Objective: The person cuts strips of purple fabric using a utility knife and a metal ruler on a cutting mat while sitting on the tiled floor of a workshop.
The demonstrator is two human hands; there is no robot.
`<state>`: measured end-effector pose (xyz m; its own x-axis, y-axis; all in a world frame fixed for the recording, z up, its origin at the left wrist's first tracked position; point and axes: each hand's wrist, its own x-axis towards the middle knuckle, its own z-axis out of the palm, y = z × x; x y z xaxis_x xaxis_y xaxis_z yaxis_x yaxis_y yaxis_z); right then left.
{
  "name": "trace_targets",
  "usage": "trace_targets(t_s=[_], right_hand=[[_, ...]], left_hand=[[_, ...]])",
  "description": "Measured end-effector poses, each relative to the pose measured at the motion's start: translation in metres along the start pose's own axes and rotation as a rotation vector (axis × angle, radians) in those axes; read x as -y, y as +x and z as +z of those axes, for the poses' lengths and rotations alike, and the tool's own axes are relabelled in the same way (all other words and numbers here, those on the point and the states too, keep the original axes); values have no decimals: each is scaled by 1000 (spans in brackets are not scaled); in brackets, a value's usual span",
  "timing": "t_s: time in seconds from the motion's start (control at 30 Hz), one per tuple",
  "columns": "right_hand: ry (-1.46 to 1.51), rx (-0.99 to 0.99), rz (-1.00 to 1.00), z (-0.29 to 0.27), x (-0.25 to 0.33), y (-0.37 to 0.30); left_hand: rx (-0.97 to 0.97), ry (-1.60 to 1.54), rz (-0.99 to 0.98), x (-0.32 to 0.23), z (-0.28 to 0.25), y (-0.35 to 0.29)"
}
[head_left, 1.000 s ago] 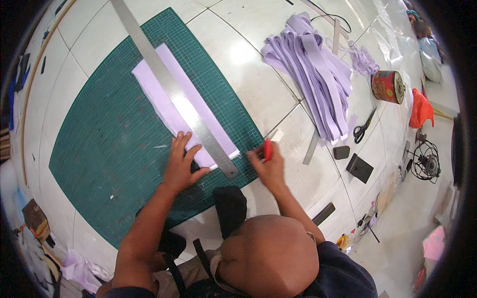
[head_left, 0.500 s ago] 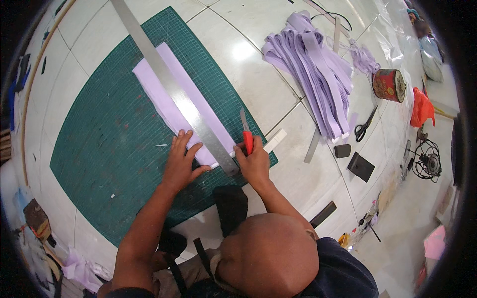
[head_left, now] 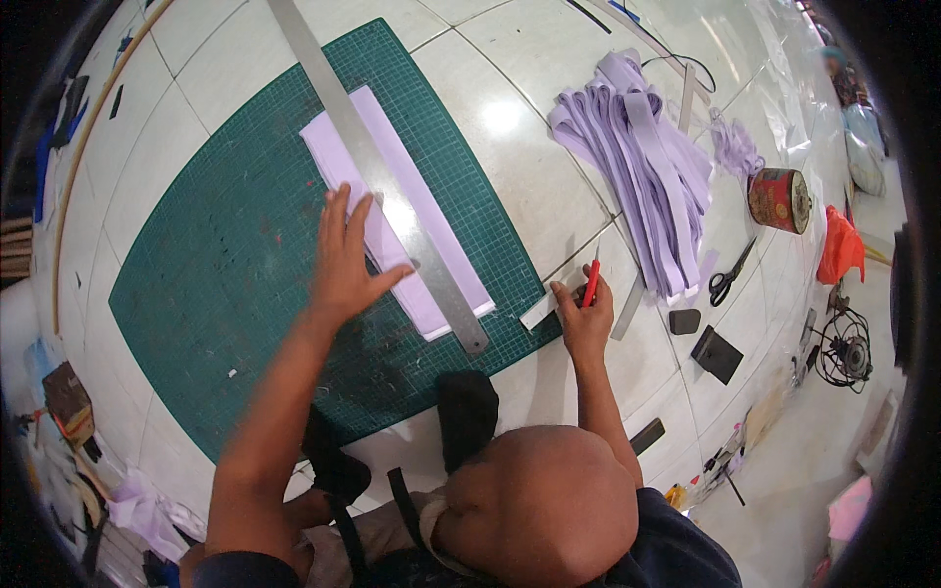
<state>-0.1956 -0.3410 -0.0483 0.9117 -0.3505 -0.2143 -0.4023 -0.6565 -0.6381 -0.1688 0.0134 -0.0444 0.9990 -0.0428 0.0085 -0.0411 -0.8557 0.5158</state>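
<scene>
A folded lilac fabric strip lies on the green cutting mat, with a long steel ruler laid lengthwise over it. My left hand is spread over the fabric's left edge, its thumb reaching toward the ruler; whether it touches is unclear. Beyond the mat's right edge, my right hand grips a red-handled utility knife, pointing away from me. Its thumb and forefinger are at the end of a small white bar lying across the mat's edge. I cannot tell whether they pinch it.
Right of the mat lies a bundle of lilac strips. Near it are black scissors, a red tin, a dark block and a flat black piece. A thin metal strip rests on the tiles beside my right hand.
My right hand has moved off the ruler's near end, rightward to the white bar, keeping the knife. My left hand has lifted and slid farther up along the fabric. The whole view has shifted slightly.
</scene>
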Motion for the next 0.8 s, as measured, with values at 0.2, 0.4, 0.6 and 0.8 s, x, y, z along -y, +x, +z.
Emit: trace_targets(t_s=[0.2, 0.4, 0.6, 0.8], right_hand=[[51, 38, -31, 3, -18, 8], [470, 186, 234, -8, 6, -3], [694, 249, 246, 7, 34, -6], [567, 310, 208, 35, 28, -8]], left_hand=[[236, 134, -20, -6, -3, 36], [244, 109, -51, -5, -2, 35], [213, 43, -47, -1, 1, 32], [203, 30, -38, 1, 2, 33]])
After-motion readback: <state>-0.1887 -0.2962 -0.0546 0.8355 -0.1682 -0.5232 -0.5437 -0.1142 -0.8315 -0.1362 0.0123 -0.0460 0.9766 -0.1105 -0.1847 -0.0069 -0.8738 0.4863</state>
